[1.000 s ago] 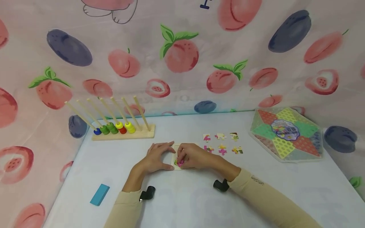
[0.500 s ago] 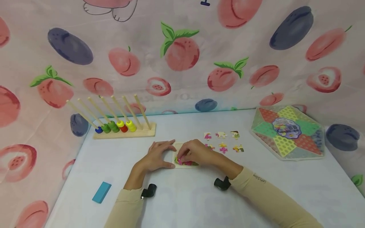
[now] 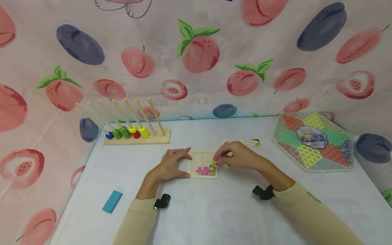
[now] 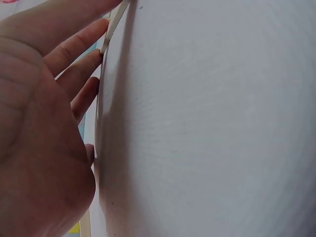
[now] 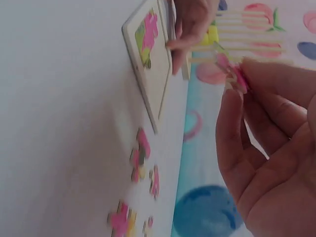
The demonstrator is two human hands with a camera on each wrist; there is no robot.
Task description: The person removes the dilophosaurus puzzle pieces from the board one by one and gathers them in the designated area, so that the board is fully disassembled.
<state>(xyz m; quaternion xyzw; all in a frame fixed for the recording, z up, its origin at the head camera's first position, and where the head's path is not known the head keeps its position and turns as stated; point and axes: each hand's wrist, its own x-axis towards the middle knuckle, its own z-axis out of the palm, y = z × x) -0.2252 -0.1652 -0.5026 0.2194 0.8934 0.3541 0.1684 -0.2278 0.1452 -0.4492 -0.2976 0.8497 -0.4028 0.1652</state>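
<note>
Right hand: (image 3: pixel 240 156) pinching, thumb and fingertips closed on one small jigsaw piece.
Held piece: (image 5: pixel 237 78) pink, at the very tips of those fingers; the right wrist view shows it raised off the table (image 3: pixel 196 211), and the head view places it by the puzzle board's right edge.
Left hand: (image 3: pixel 167 166) fingers spread and fairly straight, holding nothing between them; thumb and fingertips touch the left side of the board.
Puzzle board: (image 3: pixel 196 159) flat on the table, between the two hands.
Fitted pieces: (image 3: pixel 204 171) pink and green, in the lower part of the board, just beside the left thumb.
Loose pieces: (image 5: pixel 140 155) on the table beyond the board's right edge, some hidden behind the right hand in the head view.
</note>
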